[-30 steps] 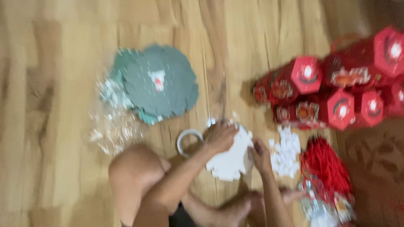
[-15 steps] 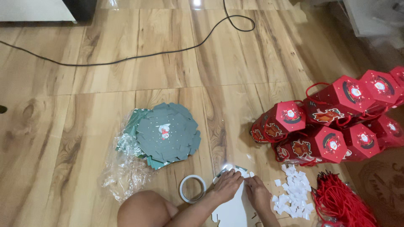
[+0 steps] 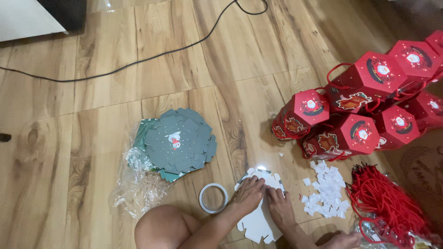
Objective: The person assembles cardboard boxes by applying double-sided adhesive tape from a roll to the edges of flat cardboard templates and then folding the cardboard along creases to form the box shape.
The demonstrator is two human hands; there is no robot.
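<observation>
head view: hands (image 3: 265, 198) now higher, white cutout (image 3: 258, 223) fully visible

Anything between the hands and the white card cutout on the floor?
Nothing visible. The left hand and the right hand both lie flat on the white card cutout. The tape roll sits to its left and the white paper scraps to its right, both apart from it.

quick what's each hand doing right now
left hand: open, pressed flat on the white card cutout
right hand: open, flat on the same cutout
</observation>
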